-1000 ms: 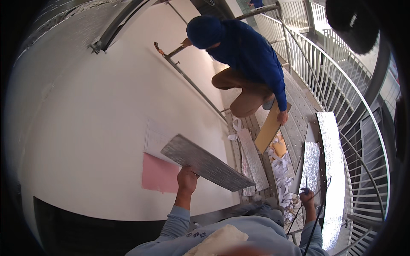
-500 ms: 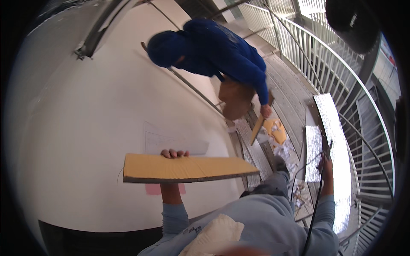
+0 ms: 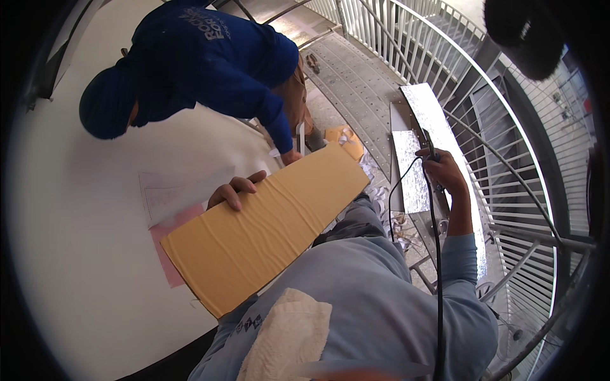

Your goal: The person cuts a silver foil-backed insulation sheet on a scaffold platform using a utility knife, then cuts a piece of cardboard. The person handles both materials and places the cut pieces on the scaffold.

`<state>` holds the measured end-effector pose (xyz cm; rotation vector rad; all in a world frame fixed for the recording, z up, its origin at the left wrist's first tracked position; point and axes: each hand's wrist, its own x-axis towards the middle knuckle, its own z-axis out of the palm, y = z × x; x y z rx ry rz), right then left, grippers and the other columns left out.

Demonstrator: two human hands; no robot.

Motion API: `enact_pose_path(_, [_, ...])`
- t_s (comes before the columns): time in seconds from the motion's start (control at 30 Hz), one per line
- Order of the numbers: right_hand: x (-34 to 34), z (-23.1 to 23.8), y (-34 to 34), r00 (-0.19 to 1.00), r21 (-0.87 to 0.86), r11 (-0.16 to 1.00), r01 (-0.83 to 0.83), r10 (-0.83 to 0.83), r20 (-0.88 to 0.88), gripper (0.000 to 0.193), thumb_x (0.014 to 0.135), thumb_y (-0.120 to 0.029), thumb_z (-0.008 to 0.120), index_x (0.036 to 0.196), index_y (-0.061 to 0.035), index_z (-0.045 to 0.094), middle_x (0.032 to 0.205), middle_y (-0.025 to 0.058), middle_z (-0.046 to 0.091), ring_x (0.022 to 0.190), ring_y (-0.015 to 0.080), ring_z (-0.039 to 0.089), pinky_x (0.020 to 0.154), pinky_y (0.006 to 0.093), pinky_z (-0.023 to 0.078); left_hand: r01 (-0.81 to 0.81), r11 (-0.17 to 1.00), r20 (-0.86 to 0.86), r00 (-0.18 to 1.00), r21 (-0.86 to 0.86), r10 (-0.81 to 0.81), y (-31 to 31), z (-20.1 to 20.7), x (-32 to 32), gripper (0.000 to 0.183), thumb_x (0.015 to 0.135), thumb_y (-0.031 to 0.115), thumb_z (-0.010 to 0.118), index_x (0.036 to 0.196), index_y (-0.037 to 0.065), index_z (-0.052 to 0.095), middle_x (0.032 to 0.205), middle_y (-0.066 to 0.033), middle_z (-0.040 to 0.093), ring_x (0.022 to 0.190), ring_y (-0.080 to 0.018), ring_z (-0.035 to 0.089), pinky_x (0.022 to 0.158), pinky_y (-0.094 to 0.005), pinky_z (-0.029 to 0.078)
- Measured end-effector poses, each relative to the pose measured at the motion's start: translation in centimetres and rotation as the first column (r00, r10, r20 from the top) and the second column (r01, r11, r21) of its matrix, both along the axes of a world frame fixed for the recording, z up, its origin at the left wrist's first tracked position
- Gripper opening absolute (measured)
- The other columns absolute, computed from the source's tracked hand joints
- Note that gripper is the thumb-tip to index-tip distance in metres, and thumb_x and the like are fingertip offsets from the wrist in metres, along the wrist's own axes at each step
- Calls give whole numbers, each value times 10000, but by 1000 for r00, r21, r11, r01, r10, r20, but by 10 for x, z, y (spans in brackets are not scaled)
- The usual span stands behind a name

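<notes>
A long insulation strip with creased yellow backing (image 3: 273, 228) lies slanted across the front of my body. Gripping its far long edge is my left hand (image 3: 238, 192), with the fingers over the yellow face and the rest hidden behind it. On the right, my right hand (image 3: 445, 170) is closed around a slim dark tool (image 3: 430, 145) with a black cable (image 3: 437, 267); its exact kind is too small to tell. Under and beyond that hand are a short silver foil-faced piece (image 3: 412, 174) and a longer silver foil-faced strip (image 3: 426, 105).
A co-worker in a blue hooded top (image 3: 222, 70) bends close at the far left, one hand near the strip's far end. White railing (image 3: 445, 54) curves along the right of the metal walkway (image 3: 349, 82). Backing scraps (image 3: 381, 190) litter it. Papers (image 3: 184, 193) hang on the white wall.
The yellow strip has turned from nearly edge-on to show its broad face, its far end tilted up. The co-worker has come nearer on the left. My right hand still holds the tool.
</notes>
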<state>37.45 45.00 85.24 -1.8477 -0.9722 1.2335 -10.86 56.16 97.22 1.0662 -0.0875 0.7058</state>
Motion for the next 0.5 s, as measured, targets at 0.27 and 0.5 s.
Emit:
enact_pose_path(0.27, [-7,21,-7,798,212,959,-189,276,-535,414,857,-54,569,1255,-38,681,744,71,676,515,58,484,477,238,371,69,997,-106,992,17,-67,-9,-31,46,291,989,401,651,1089,130,614,1370,-158,531,1551,-335,204,1260,-607,204])
enact_pose_path(0.5, [-6,43,-28,971,89,994,-70,88,-224,504,819,5,555,1313,-16,651,679,48,640,478,70,487,455,232,379,207,978,-180,964,41,-196,-15,-28,72,372,979,449,661,1088,98,601,1345,-180,544,1537,-376,229,1237,-585,205])
